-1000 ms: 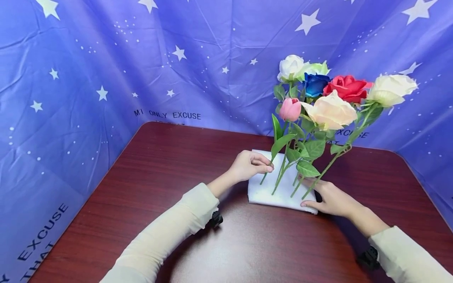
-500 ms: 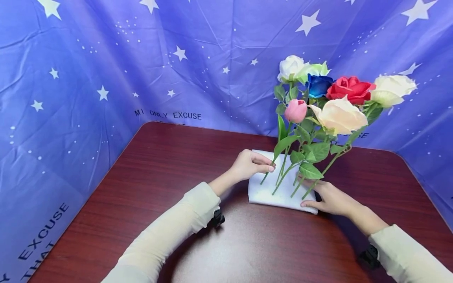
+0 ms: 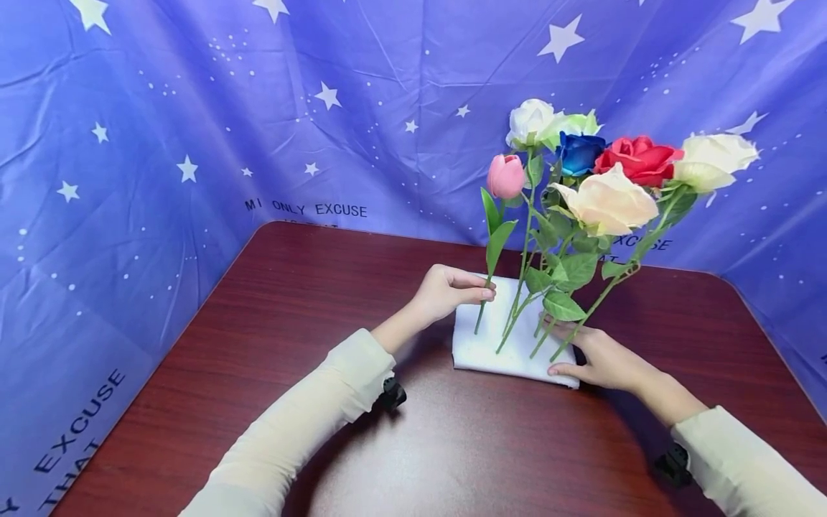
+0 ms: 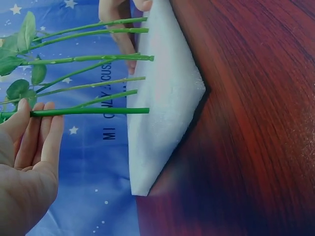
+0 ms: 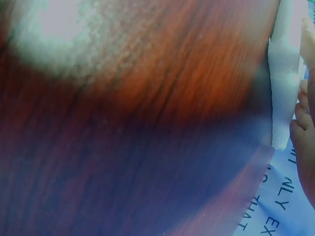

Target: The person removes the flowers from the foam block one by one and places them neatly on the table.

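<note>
Over the left part of the white block (image 3: 474,355), the left hand (image 3: 452,291) pinches the stem of the pink tulip (image 3: 506,177) between thumb and fingertips; the stem stands nearly upright, its lower end meeting the block's top, and how deep it goes cannot be told. At the block's right side, the right hand (image 3: 601,359) rests with thumb and fingers spread, the thumb by the near edge and the fingers reaching over the top behind the stems. Only the head view shows the blossoms above the block: white rose (image 3: 530,123), pale green flower (image 3: 573,126), blue rose (image 3: 579,154), red rose (image 3: 638,159), peach rose (image 3: 609,202) and, leaning furthest right, cream rose (image 3: 716,161). The left wrist view gives instead the row of cut stems ending at the block, the pinch on the tulip stem seen from the palm side, and a dark band beneath the block's rim. In the right wrist view the block's rough edge and part of the right hand sit at the border, too little to judge the grip. The widest stretch of tabletop (image 3: 291,323) lies left of the block, with more in front; behind the block, the table's far edge meets the starry backdrop (image 3: 388,86). A strip of bare block separates the tulip stem from the next stems.
</note>
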Action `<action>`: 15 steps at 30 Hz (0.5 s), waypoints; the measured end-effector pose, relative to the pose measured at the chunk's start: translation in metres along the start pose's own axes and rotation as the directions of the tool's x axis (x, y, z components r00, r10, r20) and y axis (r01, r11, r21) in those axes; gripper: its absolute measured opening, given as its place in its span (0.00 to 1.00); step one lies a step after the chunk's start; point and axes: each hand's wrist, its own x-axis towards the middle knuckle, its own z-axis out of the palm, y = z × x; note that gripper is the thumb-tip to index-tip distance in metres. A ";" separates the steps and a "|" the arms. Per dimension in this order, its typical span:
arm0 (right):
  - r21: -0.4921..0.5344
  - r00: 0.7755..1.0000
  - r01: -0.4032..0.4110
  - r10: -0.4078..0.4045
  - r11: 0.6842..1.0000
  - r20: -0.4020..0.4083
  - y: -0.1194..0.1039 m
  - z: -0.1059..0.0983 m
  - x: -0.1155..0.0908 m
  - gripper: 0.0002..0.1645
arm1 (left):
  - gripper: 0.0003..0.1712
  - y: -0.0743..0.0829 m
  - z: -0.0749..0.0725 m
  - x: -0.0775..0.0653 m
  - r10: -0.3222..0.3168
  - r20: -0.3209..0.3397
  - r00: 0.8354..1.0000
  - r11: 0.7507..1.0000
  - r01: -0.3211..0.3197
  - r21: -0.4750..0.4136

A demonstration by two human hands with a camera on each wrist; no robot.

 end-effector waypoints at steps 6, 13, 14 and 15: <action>-0.002 1.000 0.000 -0.001 1.000 -0.016 0.003 -0.001 -0.001 0.42 | 0.14 0.006 -0.004 0.002 -0.005 -0.006 1.000 1.000 0.005 -0.006; -0.007 1.000 -0.023 0.023 1.000 0.010 0.002 0.000 -0.002 0.42 | 0.14 0.005 -0.013 -0.004 -0.015 -0.006 1.000 0.999 0.015 -0.030; -0.008 1.000 -0.022 0.022 1.000 0.013 0.002 0.000 -0.001 0.42 | 0.14 0.005 -0.015 -0.006 -0.023 -0.009 1.000 0.999 0.023 -0.043; -0.009 1.000 -0.020 0.020 1.000 0.015 0.001 0.000 -0.001 0.41 | 0.15 0.004 -0.018 -0.009 -0.033 -0.015 0.999 0.998 0.032 -0.052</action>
